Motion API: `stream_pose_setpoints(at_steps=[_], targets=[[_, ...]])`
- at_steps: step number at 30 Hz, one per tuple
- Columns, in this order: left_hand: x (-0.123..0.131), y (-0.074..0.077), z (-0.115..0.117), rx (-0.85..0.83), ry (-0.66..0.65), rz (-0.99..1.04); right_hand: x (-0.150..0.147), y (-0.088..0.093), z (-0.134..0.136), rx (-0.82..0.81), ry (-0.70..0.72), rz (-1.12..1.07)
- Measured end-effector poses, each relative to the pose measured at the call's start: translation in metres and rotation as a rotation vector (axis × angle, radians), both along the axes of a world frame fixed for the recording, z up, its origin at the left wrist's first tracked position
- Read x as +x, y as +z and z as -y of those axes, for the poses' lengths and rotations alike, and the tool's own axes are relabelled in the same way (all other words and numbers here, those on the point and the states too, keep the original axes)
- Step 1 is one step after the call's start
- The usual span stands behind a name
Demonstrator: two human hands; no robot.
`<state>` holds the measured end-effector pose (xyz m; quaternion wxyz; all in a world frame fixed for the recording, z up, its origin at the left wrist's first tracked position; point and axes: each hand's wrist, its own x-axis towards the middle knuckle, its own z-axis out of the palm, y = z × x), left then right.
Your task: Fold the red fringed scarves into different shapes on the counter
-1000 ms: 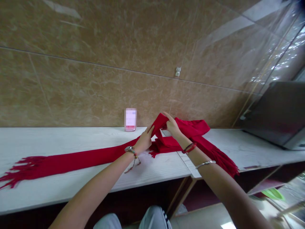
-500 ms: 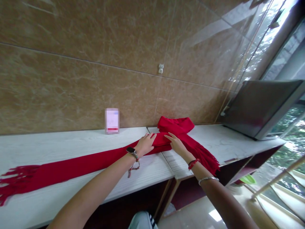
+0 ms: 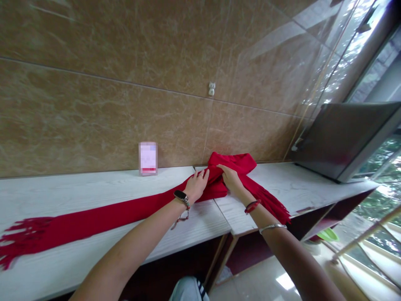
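Observation:
A long red scarf (image 3: 103, 217) with fringed ends lies stretched along a white wooden table (image 3: 78, 251), its right part bunched in a fold near the wall. My left hand (image 3: 197, 187) rests on the scarf just left of the fold, fingers curled onto the cloth. My right hand (image 3: 230, 177) grips the folded bunch from the right, fingers closed on the fabric. One fringe (image 3: 19, 244) lies at the far left. The other fringe (image 3: 275, 207) hangs over the table edge at the right.
A small pink-and-white card (image 3: 148, 158) stands against the brown marble wall (image 3: 125, 83). A dark flat appliance (image 3: 344, 138) sits on the second table at the right. A gap between the two tables runs below my hands. A green dish (image 3: 327, 235) sits lower right.
A second ago both hands held a scarf fold raised above the table. They laid it down flat, and now both hands have shifted slightly toward the wall and clutch the bunch.

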<state>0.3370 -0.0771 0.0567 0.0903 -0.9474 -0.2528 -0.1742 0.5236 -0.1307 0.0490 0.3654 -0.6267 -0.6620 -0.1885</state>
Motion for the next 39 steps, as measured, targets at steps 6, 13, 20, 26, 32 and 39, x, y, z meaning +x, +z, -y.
stream_pose_setpoints(at_steps=[6, 13, 20, 26, 32, 39], targets=[[-0.02, -0.018, -0.015, -0.067, -0.025, 0.06, 0.009, -0.008, 0.017, -0.245, -0.003, 0.257], [-0.034, -0.03, -0.03, 0.088, -0.233, -0.172, 0.006, -0.043, 0.026, -0.292, -0.029, 0.438], [-0.035, -0.004, -0.032, 0.198, -0.454, -0.128, -0.002, -0.023, 0.02, -0.155, -0.042, 0.307], [-0.038, -0.03, -0.031, 0.023, -0.25, -0.234, -0.011, -0.053, 0.026, -0.315, -0.099, 0.252], [-0.039, -0.029, -0.037, -0.066, -0.259, -0.271, 0.0, -0.055, 0.025, -0.358, -0.04, 0.306], [-0.023, -0.01, -0.033, -0.073, -0.242, -0.067, -0.003, -0.015, -0.015, -0.439, 0.076, 0.241]])
